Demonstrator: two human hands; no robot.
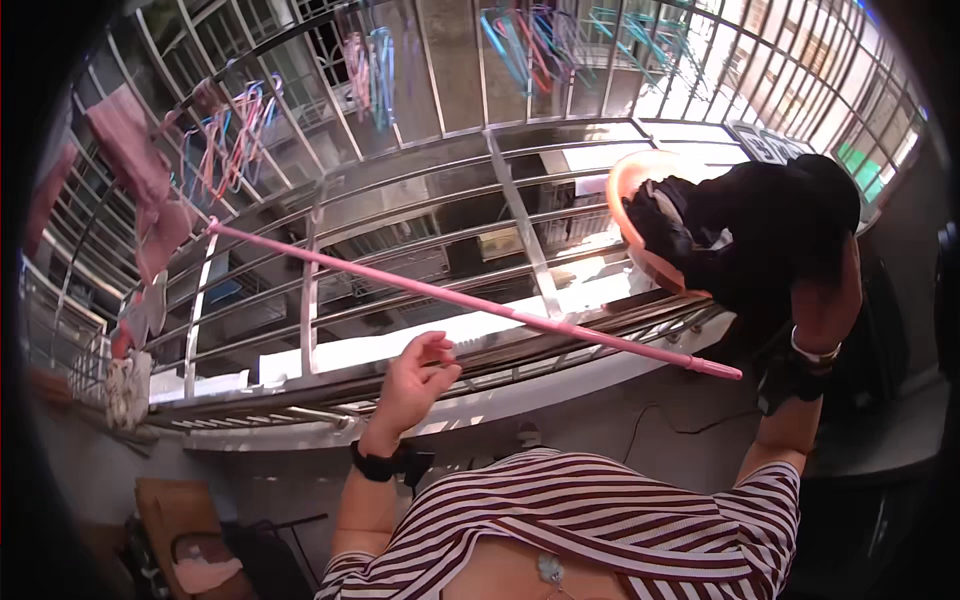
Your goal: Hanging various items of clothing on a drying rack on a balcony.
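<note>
Right hand (828,288) bears the black garment bundle (780,235) at the peach basin (625,182), likely keeping it bunched; with fingers buried, I cannot tell its grip. My left hand (412,385), empty, curls loosely near the pink pole (450,293), apparently steadied across the metal railing (514,205). I count one bundle, one basin, one pole; the overlapping hangers (381,70) defeat counting.

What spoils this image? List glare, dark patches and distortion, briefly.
Head view: sunlight nearly washes out the far rim of the orange basin; head view: the black cloth at the right hand is too dark to show most folds; head view: fisheye distortion bows the metal railing, and the picture's corners are black.
</note>
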